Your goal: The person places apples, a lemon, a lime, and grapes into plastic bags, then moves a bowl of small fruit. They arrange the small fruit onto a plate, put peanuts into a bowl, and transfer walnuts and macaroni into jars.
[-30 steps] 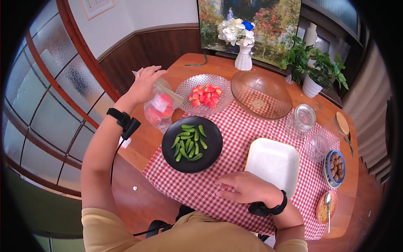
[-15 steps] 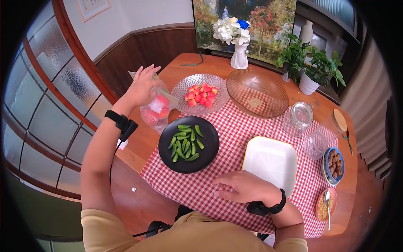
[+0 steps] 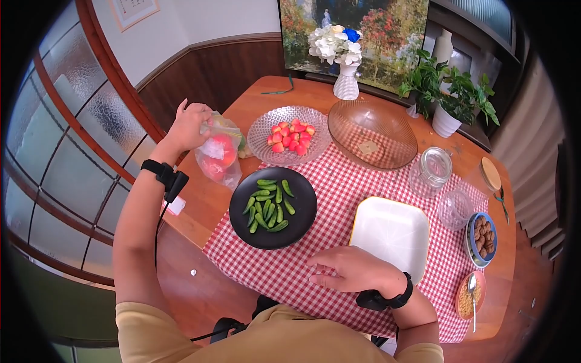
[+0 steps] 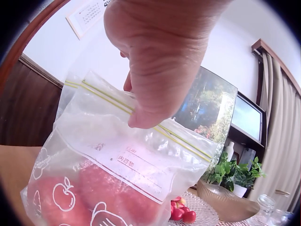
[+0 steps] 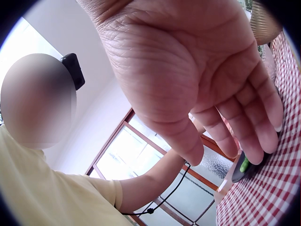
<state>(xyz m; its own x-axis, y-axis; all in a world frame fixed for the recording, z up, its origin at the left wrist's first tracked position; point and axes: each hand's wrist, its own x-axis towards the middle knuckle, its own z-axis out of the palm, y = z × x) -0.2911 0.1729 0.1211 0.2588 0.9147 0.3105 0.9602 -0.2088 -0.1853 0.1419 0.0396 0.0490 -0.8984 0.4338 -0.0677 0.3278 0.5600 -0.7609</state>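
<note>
At the table's left side my left hand pinches the top edge of a clear zip-top bag between thumb and fingers. Large round red things fill the bag's lower part, blurred by the plastic; white fruit outlines are printed on the front. Just right of the bag is a clear glass bowl of small red fruits. My right hand hovers low over the checked cloth, holding nothing, its fingers loosely bent. It is between the black plate of small cucumbers and the white square dish.
An amber glass bowl stands at the back, near a white flower vase and a potted plant. Along the right are glass jars, a bowl of walnuts and a small dish with a spoon.
My left hand has drawn slightly left and down, and the bag has turned with it. Something green and yellowish now shows behind the bag. The right hand has stayed in place.
</note>
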